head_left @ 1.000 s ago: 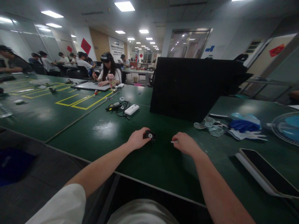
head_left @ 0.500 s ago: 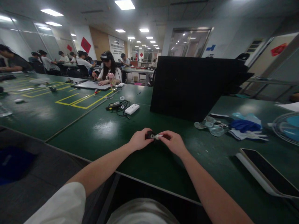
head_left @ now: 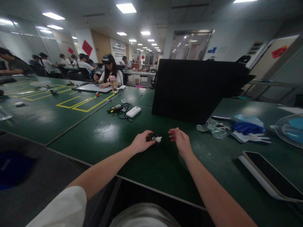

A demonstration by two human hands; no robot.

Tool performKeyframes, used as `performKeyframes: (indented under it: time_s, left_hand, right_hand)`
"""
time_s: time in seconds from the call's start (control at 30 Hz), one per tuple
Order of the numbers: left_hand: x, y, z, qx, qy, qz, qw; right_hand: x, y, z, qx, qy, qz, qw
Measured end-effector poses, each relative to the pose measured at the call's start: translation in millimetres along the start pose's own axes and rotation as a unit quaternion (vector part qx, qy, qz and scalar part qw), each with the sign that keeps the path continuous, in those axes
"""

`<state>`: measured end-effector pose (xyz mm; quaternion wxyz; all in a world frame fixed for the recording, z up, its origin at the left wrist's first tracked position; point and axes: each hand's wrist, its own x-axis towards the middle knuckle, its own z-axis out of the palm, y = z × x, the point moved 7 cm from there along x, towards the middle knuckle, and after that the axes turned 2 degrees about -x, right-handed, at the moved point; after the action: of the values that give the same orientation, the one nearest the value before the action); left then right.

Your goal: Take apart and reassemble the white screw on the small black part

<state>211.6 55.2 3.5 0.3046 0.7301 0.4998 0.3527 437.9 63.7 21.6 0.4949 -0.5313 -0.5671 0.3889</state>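
Note:
My left hand (head_left: 140, 142) is closed on a small black part (head_left: 150, 137) held just above the green table (head_left: 99, 132). A small white piece (head_left: 157, 139) sticks out of the part's right side. My right hand (head_left: 179, 140) hovers a short way to the right of it, fingers apart and holding nothing.
A black panel (head_left: 189, 90) stands upright behind my hands. A white power bank (head_left: 133, 111) and black cables (head_left: 118, 108) lie to the far left. Clear plastic cups (head_left: 211, 127), blue gloves (head_left: 247, 127), a fan (head_left: 290, 129) and a tablet (head_left: 270, 175) lie at the right. Several people sit at tables further back.
My right hand came in from the right, put the white piece against the black part, then let go and drew back with its fingers spread. My left hand kept hold of the part.

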Motion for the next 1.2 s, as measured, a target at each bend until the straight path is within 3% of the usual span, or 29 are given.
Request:
performKeyframes:
  time_s: [0.07,0.13,0.23,0.3,1.2]
  left_hand:
    - [1,-3,-1.2,0.01,0.0,-0.004,1.0]
    - [1,-7,-1.4,0.018,-0.001,-0.012,1.0]
    - [3,-11,-1.1,0.022,0.0,-0.02,1.0]
    - [3,-13,-0.8,0.021,0.001,-0.021,1.0]
    - [5,-15,-0.2,0.015,-0.004,-0.021,1.0]
  right_hand:
    - [8,21,-13,0.173,0.022,0.103,0.979]
    - [13,36,-20,0.303,0.019,0.181,0.935]
    - [17,50,-26,0.406,0.024,0.234,0.883]
    - [18,55,-27,0.434,0.027,0.245,0.867]
    - [21,61,-25,0.43,0.017,0.246,0.869]
